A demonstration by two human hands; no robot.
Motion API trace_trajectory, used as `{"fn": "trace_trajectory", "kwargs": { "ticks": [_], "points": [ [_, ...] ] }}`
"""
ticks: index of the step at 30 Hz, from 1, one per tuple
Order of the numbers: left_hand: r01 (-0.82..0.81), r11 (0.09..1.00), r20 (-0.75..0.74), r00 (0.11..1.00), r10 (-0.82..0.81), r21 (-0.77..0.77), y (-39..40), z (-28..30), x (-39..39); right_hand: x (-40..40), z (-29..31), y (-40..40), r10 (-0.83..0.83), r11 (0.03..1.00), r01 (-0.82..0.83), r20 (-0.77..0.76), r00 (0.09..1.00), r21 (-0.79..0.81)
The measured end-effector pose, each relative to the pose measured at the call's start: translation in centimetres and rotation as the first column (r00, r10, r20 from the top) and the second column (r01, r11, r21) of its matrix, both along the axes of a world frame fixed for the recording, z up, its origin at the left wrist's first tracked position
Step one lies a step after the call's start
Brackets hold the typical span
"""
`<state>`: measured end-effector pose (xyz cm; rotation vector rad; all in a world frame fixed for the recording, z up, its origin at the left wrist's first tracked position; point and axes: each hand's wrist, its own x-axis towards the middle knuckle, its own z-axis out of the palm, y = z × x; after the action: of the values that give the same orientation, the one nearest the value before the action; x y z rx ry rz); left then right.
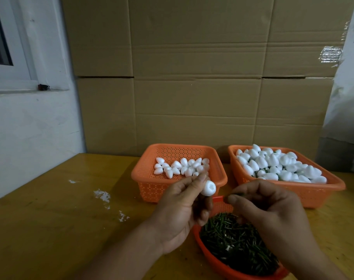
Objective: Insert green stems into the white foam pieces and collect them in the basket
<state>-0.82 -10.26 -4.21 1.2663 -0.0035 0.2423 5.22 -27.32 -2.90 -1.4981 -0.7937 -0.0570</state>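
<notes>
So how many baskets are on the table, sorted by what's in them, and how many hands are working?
Baskets of loose white foam pieces: 1, the left basket
Baskets of foam pieces with green showing between them: 1, the right basket
Baskets of green stems: 1, the near basket
Hands: 2, left hand and right hand
Total: 5

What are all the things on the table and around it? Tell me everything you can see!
baskets: two, orange, back of the table, side by side
loose foam pieces: many, white, in the left basket
heaped foam pieces: many, white, some green between them, in the right basket
tray: one, red-orange, front
stems: many, dark green, in the tray
cardboard: brown, behind
table: yellow wood, white crumbs
hands: left holds a foam piece; right pinches a stem
</notes>
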Motion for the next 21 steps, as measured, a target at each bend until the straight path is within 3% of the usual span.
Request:
{"fn": "trace_trajectory", "kwargs": {
  "ticks": [4,21],
  "points": [
    [0.001,0.999,-0.017,1.000,-0.001,0.037,-0.25,-0.06,-0.11,-0.48,0.23,0.10,0.064,0.989,-0.056,-0.056,0.996,0.135],
    [0.009,0.994,0.002,1.000,-0.009,0.109,-0.54,0.01,-0.35,-1.00,0.13,0.72,0.077,0.989,-0.083,0.055,0.996,0.122]
  ]
}}
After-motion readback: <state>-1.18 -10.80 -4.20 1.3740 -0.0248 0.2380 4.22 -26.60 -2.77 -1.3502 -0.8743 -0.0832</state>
